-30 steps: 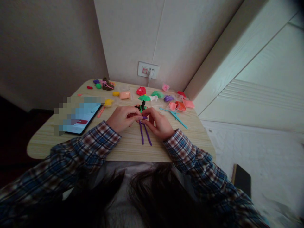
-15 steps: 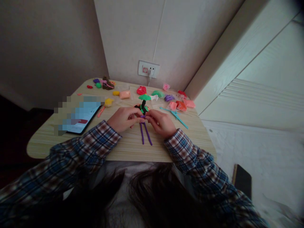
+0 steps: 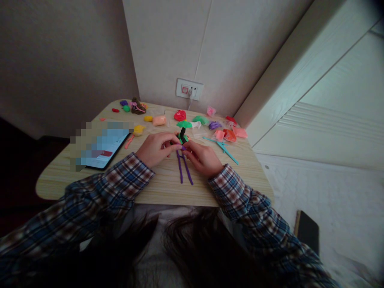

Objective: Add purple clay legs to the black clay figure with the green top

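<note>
Two long thin purple clay strips lie side by side on the table, with a short purple crosspiece between them near my fingers. My left hand is closed in a pinch at the far end of the strips. Opposite it, my right hand pinches too, its fingertips almost meeting the left ones. A small bit of purple clay shows between the fingertips; the fingers partly cover it. Just behind my hands stands a clay tree with a black trunk and green top, its base partly hidden.
A tablet, partly blurred out, lies on the left of the table. Bagged clay lumps, among them a red one, line the back. Turquoise tools lie at right. A brown clay piece sits back left. A phone rests on the white surface beyond.
The view has shifted slightly. My fingertips have turned a little around the purple clay, and the crosspiece between the strips shows more plainly. Both hands stay at nearly the same place.
</note>
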`<state>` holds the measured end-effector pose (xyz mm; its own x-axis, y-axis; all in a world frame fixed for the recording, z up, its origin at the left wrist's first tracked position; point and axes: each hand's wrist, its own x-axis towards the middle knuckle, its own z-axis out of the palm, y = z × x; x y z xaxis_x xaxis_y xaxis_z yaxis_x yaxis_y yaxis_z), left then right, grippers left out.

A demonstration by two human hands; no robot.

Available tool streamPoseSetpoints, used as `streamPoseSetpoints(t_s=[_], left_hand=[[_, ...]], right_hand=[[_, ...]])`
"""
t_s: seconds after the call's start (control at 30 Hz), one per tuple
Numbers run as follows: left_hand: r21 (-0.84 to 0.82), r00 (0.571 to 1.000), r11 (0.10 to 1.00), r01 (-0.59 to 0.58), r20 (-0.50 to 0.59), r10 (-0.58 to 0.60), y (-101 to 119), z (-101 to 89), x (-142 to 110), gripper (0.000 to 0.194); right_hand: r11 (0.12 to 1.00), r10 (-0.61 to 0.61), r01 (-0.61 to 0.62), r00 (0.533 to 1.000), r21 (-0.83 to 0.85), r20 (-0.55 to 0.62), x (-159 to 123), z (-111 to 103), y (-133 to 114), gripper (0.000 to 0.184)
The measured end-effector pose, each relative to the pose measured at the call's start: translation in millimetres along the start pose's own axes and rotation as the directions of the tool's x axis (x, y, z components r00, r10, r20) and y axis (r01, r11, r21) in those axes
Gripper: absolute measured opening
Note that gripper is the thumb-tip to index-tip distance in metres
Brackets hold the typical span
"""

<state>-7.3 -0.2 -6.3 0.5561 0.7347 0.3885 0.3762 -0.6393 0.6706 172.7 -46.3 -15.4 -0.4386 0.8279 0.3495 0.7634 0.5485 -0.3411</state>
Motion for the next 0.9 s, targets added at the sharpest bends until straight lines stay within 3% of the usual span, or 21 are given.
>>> streamPoseSetpoints(t_s=[0.33,0.73,0.9], left_hand=[[-0.033,0.998,0.999,-0.018,-0.052,0.016,0,1.2,0,0.022],[-0.334,0.977,0.918,0.215,0.068,-0.204,13,-6.3,1,0.015],[-0.439,0.98,0.879,0.183,0.01,-0.199,11,-5.8,1,0.014]], right_hand=[[0.999,-0.047,0.047,0.998,0.002,0.04,-1,1,-1,0.018],[0.999,-0.05,0.05,0.998,0.006,0.04,-2,0,-3,0.019],[1.0,-0.004,0.004,1.0,0.006,-0.009,-2,-3,-4,0.018]])
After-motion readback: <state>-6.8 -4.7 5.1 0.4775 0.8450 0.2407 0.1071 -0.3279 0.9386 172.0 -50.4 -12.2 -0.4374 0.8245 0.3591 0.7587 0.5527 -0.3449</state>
